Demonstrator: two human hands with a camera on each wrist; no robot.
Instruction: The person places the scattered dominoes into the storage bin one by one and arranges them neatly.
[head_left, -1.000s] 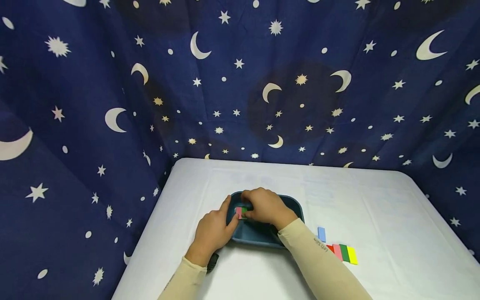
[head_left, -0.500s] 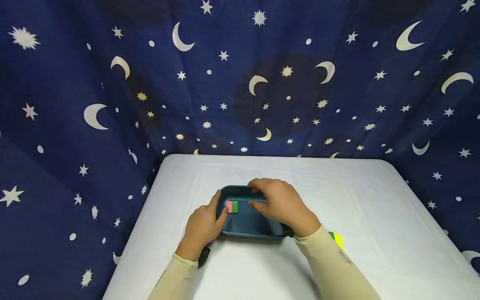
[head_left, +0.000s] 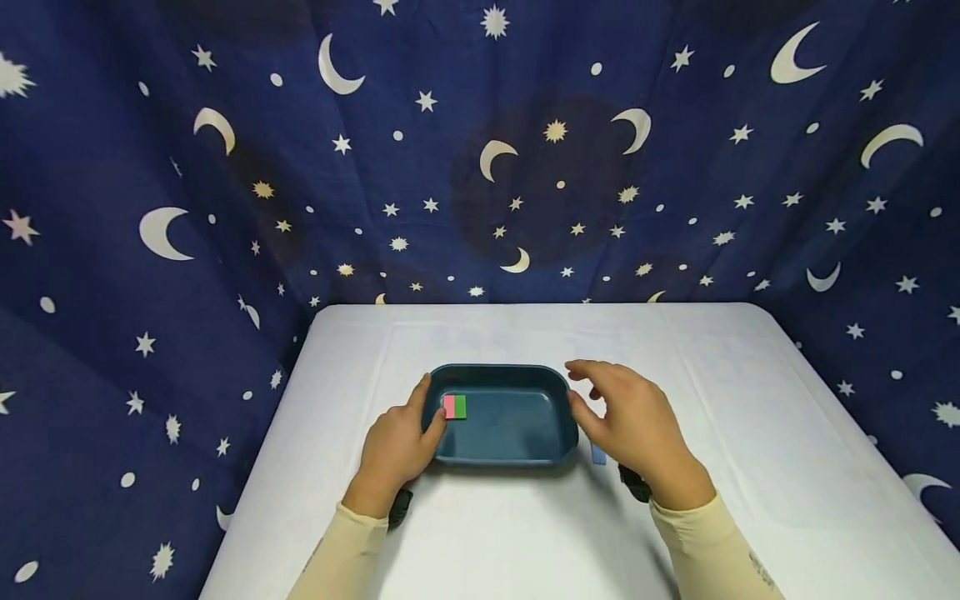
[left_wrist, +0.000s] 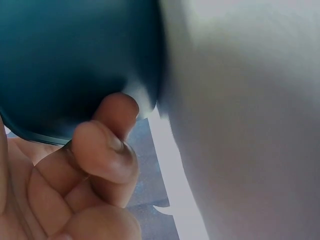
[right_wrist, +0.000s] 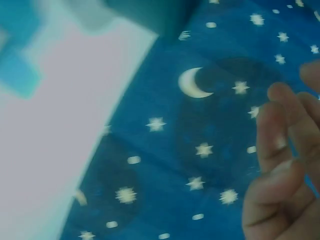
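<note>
A dark teal rectangular tray (head_left: 510, 425) lies on the white-covered table. Inside its left end, a pink block (head_left: 449, 407) and a green block (head_left: 461, 407) sit side by side, touching. My left hand (head_left: 397, 443) holds the tray's left end, thumb over the rim. In the left wrist view, curled fingers (left_wrist: 107, 152) show against the tray's outer side. My right hand (head_left: 637, 421) hovers just right of the tray with fingers loosely bent and nothing between them. Partly under it, a light blue block (head_left: 597, 453) lies on the table, also blurred in the right wrist view.
The white table (head_left: 510, 533) runs back to a navy curtain (head_left: 450, 167) with moons and stars, which also stands along the left and right sides. The right hand and arm cover the spot where other coloured blocks lay earlier.
My right hand has left the green block beside the pink one, lifted out of the tray and moved right past its rim. My left hand stays on the tray. The head view has shifted.
</note>
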